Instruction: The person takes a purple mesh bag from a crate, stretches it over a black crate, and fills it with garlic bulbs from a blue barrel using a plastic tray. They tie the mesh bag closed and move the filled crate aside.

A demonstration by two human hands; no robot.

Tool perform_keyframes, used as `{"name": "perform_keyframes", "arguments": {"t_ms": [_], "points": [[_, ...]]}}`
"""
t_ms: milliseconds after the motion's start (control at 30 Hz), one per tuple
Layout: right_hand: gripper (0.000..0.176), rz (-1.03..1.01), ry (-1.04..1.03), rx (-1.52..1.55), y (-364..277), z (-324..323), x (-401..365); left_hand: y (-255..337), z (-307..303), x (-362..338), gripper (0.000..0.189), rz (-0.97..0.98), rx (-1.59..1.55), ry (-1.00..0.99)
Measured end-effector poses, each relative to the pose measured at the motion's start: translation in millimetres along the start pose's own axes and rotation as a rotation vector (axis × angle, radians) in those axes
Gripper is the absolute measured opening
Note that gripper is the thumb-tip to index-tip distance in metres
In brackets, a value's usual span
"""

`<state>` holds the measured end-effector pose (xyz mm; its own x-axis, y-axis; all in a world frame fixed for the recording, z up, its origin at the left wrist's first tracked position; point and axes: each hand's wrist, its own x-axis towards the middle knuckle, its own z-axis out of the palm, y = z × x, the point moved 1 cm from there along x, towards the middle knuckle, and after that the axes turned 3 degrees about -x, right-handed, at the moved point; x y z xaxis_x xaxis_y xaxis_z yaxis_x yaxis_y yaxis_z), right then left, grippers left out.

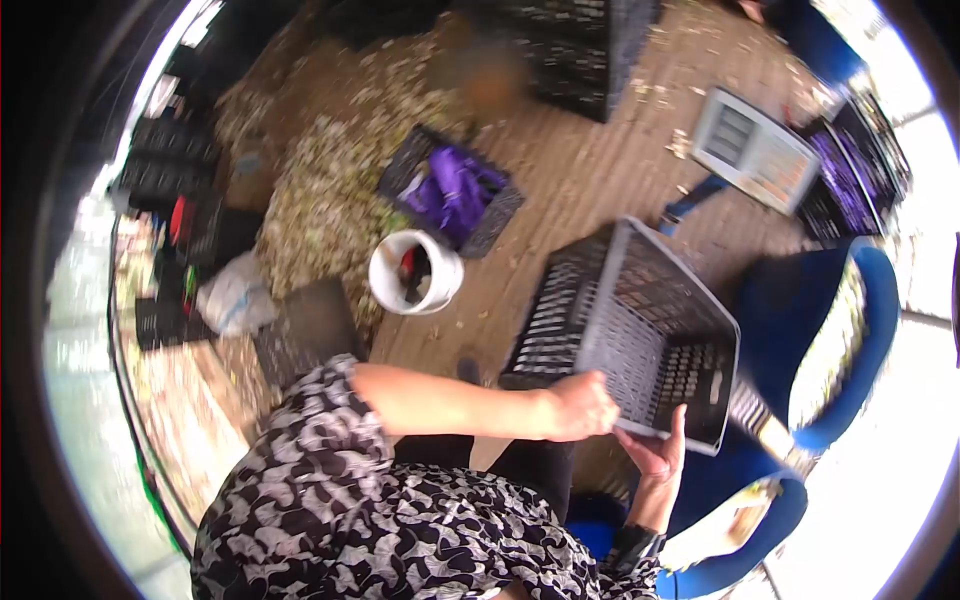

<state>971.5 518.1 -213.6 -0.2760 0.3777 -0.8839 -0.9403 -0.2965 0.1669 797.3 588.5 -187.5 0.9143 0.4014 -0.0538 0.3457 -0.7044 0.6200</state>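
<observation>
A large black plastic crate (640, 340) with slatted sides is tilted in front of me, its open top facing right, and I see nothing lying in it. My left hand (585, 405) is closed at the crate's near rim corner. Lower down, my right hand (655, 455) grips the near edge, its thumb raised against the crate and its fingers partly hidden beneath the rim. Left of the crate, a white bucket (451, 272) stands on the floor with dark and reddish things inside. Beyond it sits a smaller black crate (500, 222) holding purple bundles (455, 190).
Pale dry scraps (330, 180) cover the wooden floor at left. A flat scale-like device (755, 150) is at upper right, beside crates with purple contents (850, 170). Blue chairs (790, 300) stand close at right. A black crate stack (565, 50) rises at the back.
</observation>
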Motion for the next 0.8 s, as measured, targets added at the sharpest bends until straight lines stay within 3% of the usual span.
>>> {"name": "perform_keyframes", "arguments": {"t_ms": [33,67,100,167,200,267,367,400,467,533,633,667,800], "points": [[0.044,-0.036,0.137,-0.123,-9.6,-16.5,24.5,-1.4,2.4,12.1,0.013,0.055,0.182,-0.085],[0.027,0.101,0.223,-0.061,-29.1,-51.9,60.9,-5.6,-0.5,21.8,0.014,0.111,0.367,-0.182],[0.024,0.167,0.248,-0.168,-40.9,-54.8,75.0,-12.1,0.9,26.2,0.016,0.080,0.449,-0.184],[0.025,0.118,0.271,-0.222,-46.1,-49.2,102.8,-29.1,34.2,30.8,0.022,-0.026,0.643,-0.220],[0.025,0.087,0.260,-0.181,-48.6,-40.0,107.1,-29.8,2.5,22.4,0.027,-0.161,0.363,-0.064],[0.029,0.083,0.281,-0.212,-55.5,-44.2,136.4,-39.1,-11.9,-6.5,0.036,-0.193,0.236,0.368],[0.032,-0.091,0.280,0.042,-54.8,-71.4,210.7,-68.4,19.6,-62.0,0.046,-0.603,0.129,0.291],[0.033,-0.186,0.191,-0.039,-47.3,-75.0,229.1,-79.4,27.5,-85.5,0.048,-0.696,0.150,0.202],[0.034,-0.311,0.211,0.005,-45.9,-86.2,274.2,-92.6,33.9,-126.0,0.043,-0.861,0.020,0.080],[0.031,-0.323,0.130,-0.018,-44.8,-87.9,306.5,-109.4,43.7,-165.2,0.044,-0.960,0.001,0.014],[0.029,-0.433,0.105,-0.391,-45.0,-111.9,333.8,-131.9,58.7,-224.7,0.043,-1.025,-0.027,-0.042],[0.029,-0.380,0.259,-0.151,-51.4,-117.1,343.5,-138.6,59.9,-241.7,0.042,-1.090,-0.072,-0.042],[0.032,-0.357,0.257,-0.139,-66.8,-155.7,364.3,-169.9,55.2,-306.0,0.040,-1.219,-0.172,-0.041]]}}
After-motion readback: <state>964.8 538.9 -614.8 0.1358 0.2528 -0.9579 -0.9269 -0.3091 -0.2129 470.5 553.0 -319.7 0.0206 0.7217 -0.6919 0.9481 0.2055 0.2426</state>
